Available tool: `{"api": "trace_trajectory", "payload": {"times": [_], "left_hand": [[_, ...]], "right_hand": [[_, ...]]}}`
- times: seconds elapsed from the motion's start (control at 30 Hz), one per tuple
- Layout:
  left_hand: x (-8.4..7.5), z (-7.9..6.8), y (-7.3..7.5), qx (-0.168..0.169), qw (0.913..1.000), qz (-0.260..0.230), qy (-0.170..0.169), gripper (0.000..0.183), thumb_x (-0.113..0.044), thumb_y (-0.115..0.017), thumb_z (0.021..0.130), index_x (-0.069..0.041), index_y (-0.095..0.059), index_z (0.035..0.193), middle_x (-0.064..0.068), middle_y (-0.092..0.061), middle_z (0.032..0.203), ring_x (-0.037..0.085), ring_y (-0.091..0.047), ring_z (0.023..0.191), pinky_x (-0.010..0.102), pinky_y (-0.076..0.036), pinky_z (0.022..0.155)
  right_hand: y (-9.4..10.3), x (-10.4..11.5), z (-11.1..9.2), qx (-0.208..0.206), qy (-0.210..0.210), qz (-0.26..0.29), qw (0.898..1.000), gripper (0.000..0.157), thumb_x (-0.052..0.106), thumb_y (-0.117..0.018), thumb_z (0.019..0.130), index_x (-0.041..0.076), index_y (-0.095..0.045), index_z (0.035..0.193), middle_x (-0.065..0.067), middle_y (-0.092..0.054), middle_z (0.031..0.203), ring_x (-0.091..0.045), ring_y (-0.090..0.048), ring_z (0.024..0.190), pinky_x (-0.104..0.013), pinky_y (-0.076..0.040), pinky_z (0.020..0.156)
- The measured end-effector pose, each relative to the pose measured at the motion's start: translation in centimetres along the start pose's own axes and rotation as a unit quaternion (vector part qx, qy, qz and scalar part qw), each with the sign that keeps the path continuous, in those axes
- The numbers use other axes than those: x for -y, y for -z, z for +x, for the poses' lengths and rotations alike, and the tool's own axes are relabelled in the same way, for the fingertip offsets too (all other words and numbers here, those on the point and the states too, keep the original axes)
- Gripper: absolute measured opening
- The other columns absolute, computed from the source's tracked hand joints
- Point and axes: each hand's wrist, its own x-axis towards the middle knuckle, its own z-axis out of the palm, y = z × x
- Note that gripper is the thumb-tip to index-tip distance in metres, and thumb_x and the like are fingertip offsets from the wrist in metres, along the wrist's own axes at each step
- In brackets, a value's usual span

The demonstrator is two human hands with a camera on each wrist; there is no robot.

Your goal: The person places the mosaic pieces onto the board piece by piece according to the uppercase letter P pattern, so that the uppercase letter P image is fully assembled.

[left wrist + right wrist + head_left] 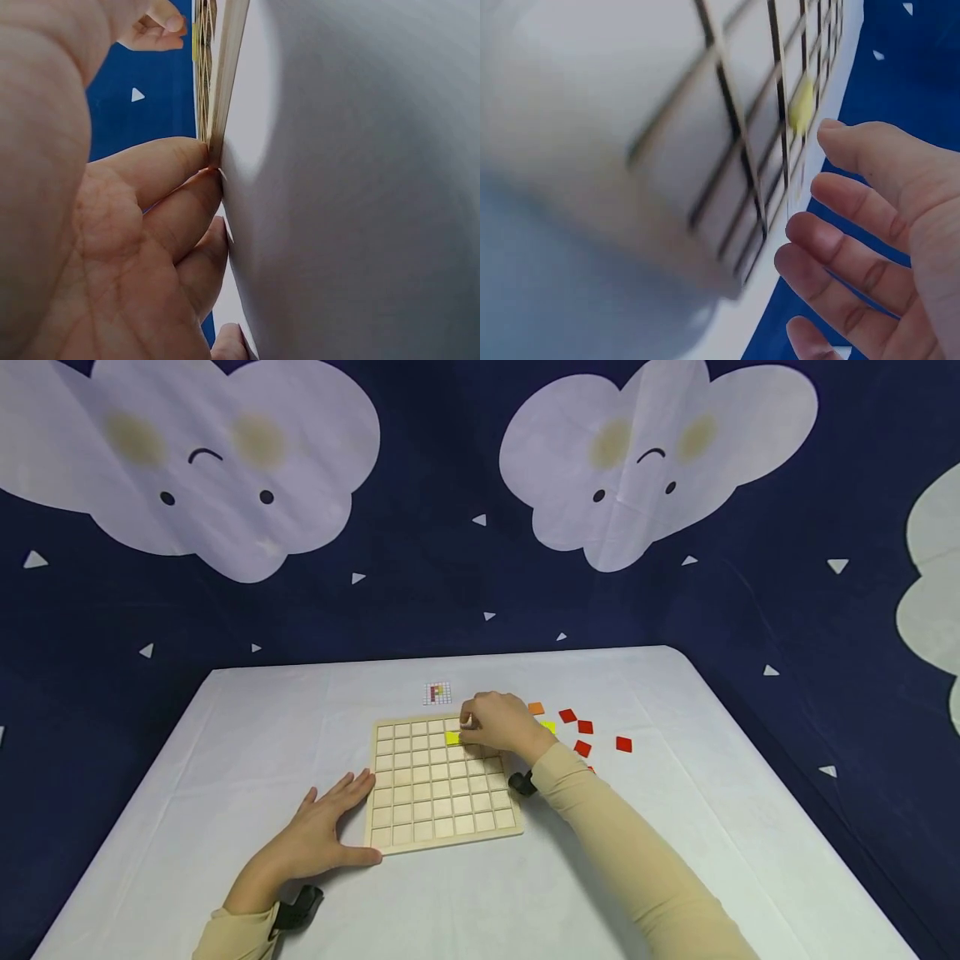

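Observation:
A wooden grid board [442, 785] lies flat on the white table. One yellow square tile [453, 738] sits in its upper part; the right wrist view shows this yellow tile [802, 105] among the grid cells. My right hand [504, 724] is over the upper right of the board, beside that tile. Its fingers [855, 262] are loosely bent, with nothing visible between them. My left hand [322, 835] rests spread at the board's left side, fingertips against the edge and thumb at the near left corner. In the left wrist view its fingertips [196, 154] touch the board's rim.
Several red tiles [585, 727] lie scattered right of the board, with an orange tile [536, 708] and another yellow tile [550, 726] partly behind the right hand. A small printed pattern card [437, 693] lies beyond the board. A dark blue cloud-print cloth [427, 527] hangs behind the table.

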Motion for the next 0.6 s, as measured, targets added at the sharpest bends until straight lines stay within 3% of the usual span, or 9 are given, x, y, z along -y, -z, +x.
{"api": "trace_trajectory", "payload": {"times": [0.33,0.6], "left_hand": [[0.1,0.0,0.0,0.004,0.9999,-0.01,-0.001,0.119,-0.053,-0.097,0.069,-0.006,-0.043,0.164,0.015,-0.038,0.173,0.048,-0.027,0.163,0.084,-0.005,0.123],[0.0,0.0,0.0,0.006,0.9999,-0.01,0.0,0.119,-0.053,-0.097,0.069,-0.006,-0.042,0.164,0.015,-0.038,0.173,0.048,-0.026,0.163,0.084,-0.005,0.123]], "right_hand": [[2.5,-3.9,-1.1,0.019,-0.052,0.007,0.998,0.031,0.032,-0.078,0.099,0.014,-0.078,0.125,-0.006,-0.078,0.118,-0.024,-0.073,0.109,-0.045,-0.062,0.093],[3.8,-6.3,-2.3,0.022,-0.065,0.018,0.997,0.033,0.03,-0.078,0.098,0.012,-0.077,0.126,-0.009,-0.077,0.116,-0.025,-0.073,0.105,-0.046,-0.061,0.091]]}}
